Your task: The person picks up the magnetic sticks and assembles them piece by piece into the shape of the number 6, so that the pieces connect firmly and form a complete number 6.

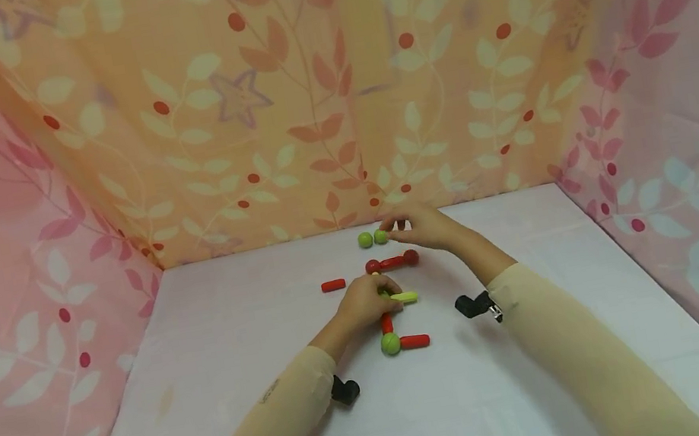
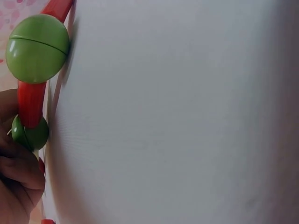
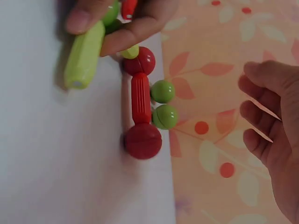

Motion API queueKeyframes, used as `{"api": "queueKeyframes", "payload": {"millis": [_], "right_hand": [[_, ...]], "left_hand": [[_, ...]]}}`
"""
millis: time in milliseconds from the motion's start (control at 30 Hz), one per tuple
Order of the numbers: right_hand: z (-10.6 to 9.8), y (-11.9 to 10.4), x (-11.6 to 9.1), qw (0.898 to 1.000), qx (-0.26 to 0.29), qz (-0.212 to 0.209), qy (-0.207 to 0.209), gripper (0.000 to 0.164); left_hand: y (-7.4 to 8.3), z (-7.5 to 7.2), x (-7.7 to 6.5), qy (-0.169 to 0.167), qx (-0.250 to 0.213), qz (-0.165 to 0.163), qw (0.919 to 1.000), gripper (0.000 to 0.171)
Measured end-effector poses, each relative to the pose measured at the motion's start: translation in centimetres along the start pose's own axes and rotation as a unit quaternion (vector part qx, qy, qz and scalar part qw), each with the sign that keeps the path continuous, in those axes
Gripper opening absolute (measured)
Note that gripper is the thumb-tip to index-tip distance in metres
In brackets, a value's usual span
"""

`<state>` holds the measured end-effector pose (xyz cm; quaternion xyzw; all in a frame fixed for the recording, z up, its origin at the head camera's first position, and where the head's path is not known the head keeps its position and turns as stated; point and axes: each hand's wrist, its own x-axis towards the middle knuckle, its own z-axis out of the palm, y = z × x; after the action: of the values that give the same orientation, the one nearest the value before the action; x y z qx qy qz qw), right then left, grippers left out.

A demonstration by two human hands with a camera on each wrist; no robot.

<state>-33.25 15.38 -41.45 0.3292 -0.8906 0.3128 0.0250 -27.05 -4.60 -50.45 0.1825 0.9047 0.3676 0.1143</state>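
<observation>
My left hand (image 1: 361,303) grips a green ball (image 2: 30,133) in the middle of a chain of balls and sticks. A yellow-green stick (image 3: 84,58) juts out to the right from between its fingers. Below, a red stick (image 2: 31,103) joins that ball to another green ball (image 1: 391,344), which has a red stick (image 1: 415,342) on its right. At the far end, a red stick (image 3: 140,98) links two dark red balls, one (image 3: 143,141) to the right. My right hand (image 1: 426,227), fingers loosely bent and holding nothing, is beside two loose green balls (image 1: 365,240).
A loose red stick (image 1: 333,285) lies left of the chain on the white tabletop (image 1: 231,299). Floral cloth (image 1: 187,160) stands along the back edge and both sides. Dark wrist cameras (image 1: 345,390) stick out from the sleeves.
</observation>
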Motion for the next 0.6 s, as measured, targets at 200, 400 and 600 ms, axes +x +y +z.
{"api": "queueKeyframes", "payload": {"millis": [200,400,600], "right_hand": [[1.4,2.9,2.9,0.990,0.074,0.083,0.084,0.021],[3.6,6.0,3.8,0.981,0.087,0.156,0.078,0.031],[5.0,7.0,3.7,0.969,0.152,0.187,0.055,0.037]], "left_hand": [[0.0,0.5,0.0,-0.002,-0.002,0.001,1.0000,0.017],[0.5,0.7,-0.3,-0.006,-0.007,0.002,1.0000,0.018],[0.7,0.9,-0.4,0.000,0.005,0.015,0.9999,0.016]]}}
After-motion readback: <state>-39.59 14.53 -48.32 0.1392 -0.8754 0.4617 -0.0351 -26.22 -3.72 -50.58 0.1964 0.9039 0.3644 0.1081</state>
